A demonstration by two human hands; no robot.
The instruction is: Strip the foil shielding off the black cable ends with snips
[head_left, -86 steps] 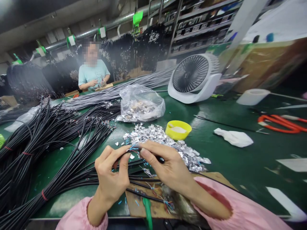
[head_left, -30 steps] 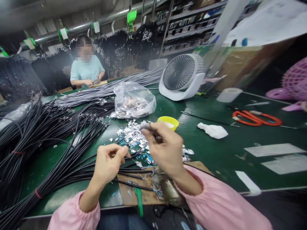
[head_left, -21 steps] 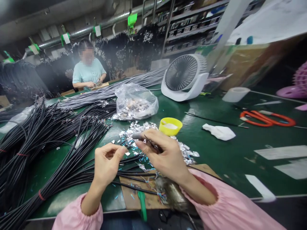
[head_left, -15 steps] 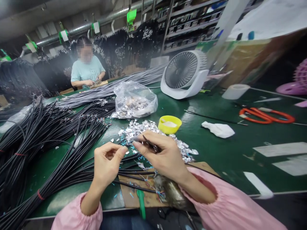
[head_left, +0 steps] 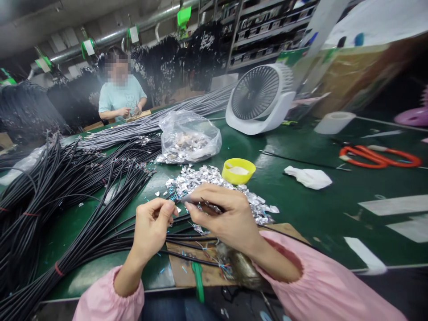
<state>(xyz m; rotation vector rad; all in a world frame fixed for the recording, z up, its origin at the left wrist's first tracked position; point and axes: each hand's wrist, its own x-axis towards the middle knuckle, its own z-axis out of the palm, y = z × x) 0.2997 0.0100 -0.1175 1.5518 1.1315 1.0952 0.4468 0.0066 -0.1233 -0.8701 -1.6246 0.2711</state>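
Note:
My left hand [head_left: 152,227] is closed in a pinch, thumb against forefinger. Whatever sits between those fingertips is too small to make out. Close beside it, my right hand [head_left: 225,216] is wrapped round a small dark metal tool [head_left: 212,206], mostly hidden by the fingers, so its kind does not show. The two sets of fingertips are slightly apart. Just beyond them lies a pile of crumpled silver foil scraps [head_left: 200,174] with bits of blue wire. Below the hands, black cables [head_left: 187,257] with stripped coloured wire ends rest on a brown board [head_left: 183,276].
Bundled black cables [head_left: 83,232] fill the left. Behind the foil stand a clear plastic bag [head_left: 190,138], a yellow tub [head_left: 238,171] and a white fan [head_left: 261,100]. Orange-handled scissors [head_left: 379,157] lie at right. A green-handled thing [head_left: 198,281] crosses the front edge. Another person [head_left: 122,96] sits opposite.
My left hand has shifted slightly right, and its fingers have curled tighter. My right hand keeps its hold on the dark tool. The view has turned a little.

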